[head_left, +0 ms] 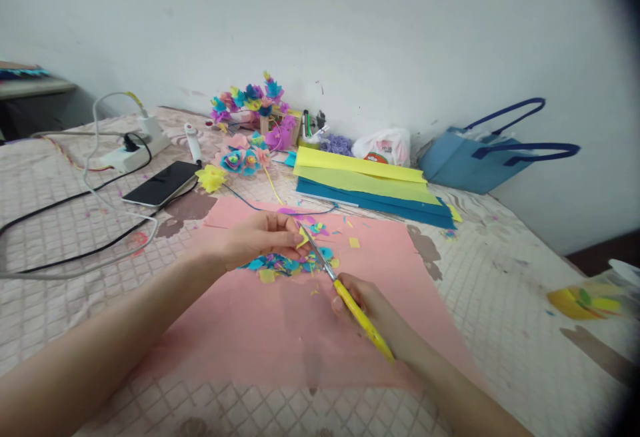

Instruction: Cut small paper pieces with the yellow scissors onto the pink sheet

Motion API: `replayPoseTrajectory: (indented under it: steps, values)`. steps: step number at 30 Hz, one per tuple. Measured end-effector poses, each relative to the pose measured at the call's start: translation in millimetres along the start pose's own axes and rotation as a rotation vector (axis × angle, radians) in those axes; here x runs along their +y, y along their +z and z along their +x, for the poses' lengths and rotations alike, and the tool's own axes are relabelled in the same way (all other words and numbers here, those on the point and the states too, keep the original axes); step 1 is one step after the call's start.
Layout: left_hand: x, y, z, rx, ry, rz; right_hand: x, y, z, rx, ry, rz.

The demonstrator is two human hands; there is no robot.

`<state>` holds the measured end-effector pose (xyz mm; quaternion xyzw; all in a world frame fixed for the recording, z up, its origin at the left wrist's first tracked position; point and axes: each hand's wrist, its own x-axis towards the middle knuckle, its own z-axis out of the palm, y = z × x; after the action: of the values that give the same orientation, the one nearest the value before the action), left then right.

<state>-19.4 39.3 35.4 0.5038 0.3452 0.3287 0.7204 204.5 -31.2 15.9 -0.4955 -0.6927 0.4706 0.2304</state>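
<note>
My left hand (255, 237) pinches a small yellow paper piece (303, 237) above a pink paper sheet (300, 330). My right hand (373, 314) grips yellow-handled scissors (350, 304), whose blades reach up to the yellow piece. Under my left hand lies a heap of blue, yellow and pink paper scraps (287, 265). A few loose yellow scraps (354, 242) lie on the pink sheet near the blades.
Folded yellow and blue paper sheets (365, 180) lie behind the pink sheet. Paper flowers (250, 107) stand at the back by the wall. A phone (161, 184), a power strip (135, 147) and cables (75, 224) lie at left. A blue bag (480, 157) rests at right.
</note>
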Motion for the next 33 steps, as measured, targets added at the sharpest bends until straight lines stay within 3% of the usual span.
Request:
replayPoseTrajectory:
  steps: [15,26,30,33]
  values:
    - [-0.8,-2.2,0.1,-0.013,-0.004,0.007,5.3,-0.4,0.9,0.005,0.026,0.085]
    - [-0.9,-1.3,-0.9,-0.023,0.010,0.010,2.6,1.1,3.8,0.021,0.168,0.240]
    - [-12.0,7.6,-0.3,-0.091,-0.032,0.057,5.9,0.1,2.7,0.054,0.148,0.290]
    - [-21.6,18.6,-1.3,-0.181,-0.079,0.073,14.0,1.1,5.6,0.083,0.035,0.397]
